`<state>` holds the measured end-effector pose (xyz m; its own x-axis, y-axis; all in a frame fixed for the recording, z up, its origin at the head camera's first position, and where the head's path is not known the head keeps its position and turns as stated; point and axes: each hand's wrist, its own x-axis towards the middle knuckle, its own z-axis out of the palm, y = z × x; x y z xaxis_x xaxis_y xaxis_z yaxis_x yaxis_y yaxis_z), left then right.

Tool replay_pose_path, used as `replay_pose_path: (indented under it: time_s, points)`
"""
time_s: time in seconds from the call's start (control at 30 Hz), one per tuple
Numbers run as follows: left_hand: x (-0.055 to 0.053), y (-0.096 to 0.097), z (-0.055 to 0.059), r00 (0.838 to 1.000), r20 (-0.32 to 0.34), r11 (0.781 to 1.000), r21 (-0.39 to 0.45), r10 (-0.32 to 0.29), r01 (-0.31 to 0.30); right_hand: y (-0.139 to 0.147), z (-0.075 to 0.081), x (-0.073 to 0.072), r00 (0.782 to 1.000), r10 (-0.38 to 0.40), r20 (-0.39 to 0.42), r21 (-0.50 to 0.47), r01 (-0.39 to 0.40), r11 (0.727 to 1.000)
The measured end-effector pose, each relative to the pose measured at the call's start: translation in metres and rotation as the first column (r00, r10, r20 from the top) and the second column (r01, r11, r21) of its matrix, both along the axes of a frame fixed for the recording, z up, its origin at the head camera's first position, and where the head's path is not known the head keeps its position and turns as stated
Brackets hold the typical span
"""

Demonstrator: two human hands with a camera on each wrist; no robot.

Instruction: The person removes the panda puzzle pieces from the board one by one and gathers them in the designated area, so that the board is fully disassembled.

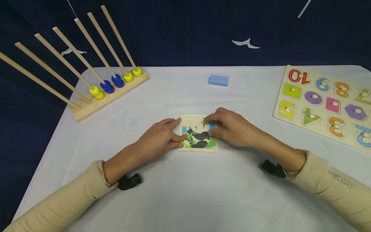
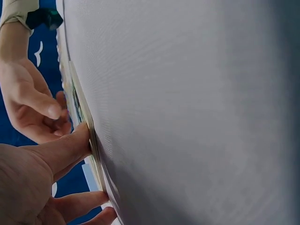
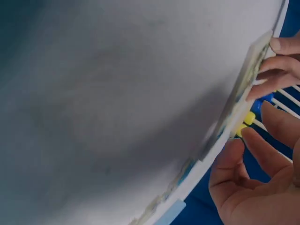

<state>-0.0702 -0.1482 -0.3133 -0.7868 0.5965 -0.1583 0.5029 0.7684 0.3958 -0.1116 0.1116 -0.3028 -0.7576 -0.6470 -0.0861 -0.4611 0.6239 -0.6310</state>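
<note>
A small square panda puzzle (image 1: 200,144) in a pale wooden frame lies on the white table in front of me. My left hand (image 1: 158,138) rests at its left side, straight fingertips touching the frame and one lying over the picture. Over the upper right part, my right hand (image 1: 233,129) bends its thumb and fingers around a blue puzzle piece (image 1: 212,125), which they mostly cover. Pale frame shows in the picture's upper left. In the right wrist view, thin loose pieces (image 3: 185,171) lie beyond the puzzle, mostly behind my right hand in the head view.
A blue block (image 1: 218,80) lies toward the back. At the back left stands a wooden rod stand (image 1: 113,99) with yellow and blue beads and tall rods. A number and shape peg board (image 1: 318,108) occupies the right side. A dark cloth (image 1: 185,32) hangs behind the table.
</note>
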Motion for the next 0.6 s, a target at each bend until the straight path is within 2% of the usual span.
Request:
replay_pose_path:
  time_s: [0.1,0.23,0.43,0.6]
  points:
    - [0.0001,0.0005,0.0005,1.000,0.003,1.000,-0.004,-0.003,0.003,-0.0042,-0.0026,-0.0010,1.000,-0.014,0.026,0.083,0.011,0.996]
    - [0.0000,0.0012,0.0006,1.000,0.004,1.000,-0.002,-0.003,0.003,-0.0061,-0.0043,-0.0018,1.000,-0.013,0.008,0.139,0.012,0.990]
    - [-0.0001,0.0010,0.0009,1.000,0.003,1.000,0.001,-0.003,0.003,-0.0080,-0.0058,-0.0030,1.000,-0.005,-0.013,0.113,0.007,0.994]
    - [-0.0006,0.0008,0.0002,1.000,0.003,1.000,0.007,-0.004,0.004,-0.0093,-0.0060,-0.0038,1.000,-0.004,0.006,0.084,0.004,0.996]
